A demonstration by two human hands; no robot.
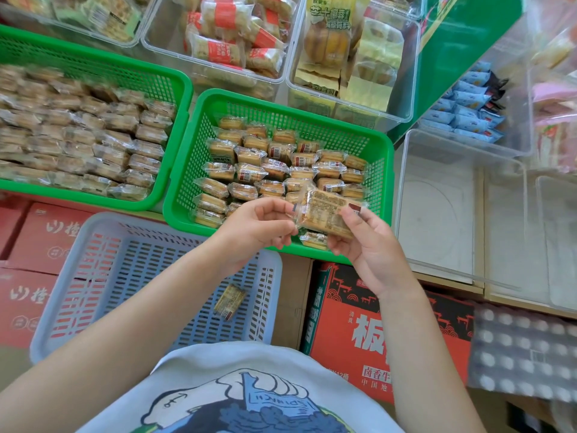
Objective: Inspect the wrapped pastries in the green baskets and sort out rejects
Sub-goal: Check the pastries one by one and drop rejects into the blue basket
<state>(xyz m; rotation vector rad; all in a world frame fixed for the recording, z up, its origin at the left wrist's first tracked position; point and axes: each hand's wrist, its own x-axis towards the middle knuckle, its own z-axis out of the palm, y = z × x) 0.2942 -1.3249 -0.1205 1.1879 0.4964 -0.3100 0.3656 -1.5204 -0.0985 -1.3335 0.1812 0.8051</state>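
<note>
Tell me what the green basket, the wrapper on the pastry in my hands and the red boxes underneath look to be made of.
The green basket looks like moulded plastic: uniform colour, slightly glossy rim, slotted mesh walls. The wrapper on the held pastry appears to be thin clear plastic film, glossy and crinkled, with print on it. The red boxes seem to be printed cardboard, matte, with folded flaps.

Both hands hold one wrapped pastry (324, 214) over the near green basket (385, 170): left hand (259, 232) pinches its left end, right hand (365, 242) its right. One pastry (229, 301) lies in the blue basket (93, 245). A second green basket (175, 89) sits left.
</note>
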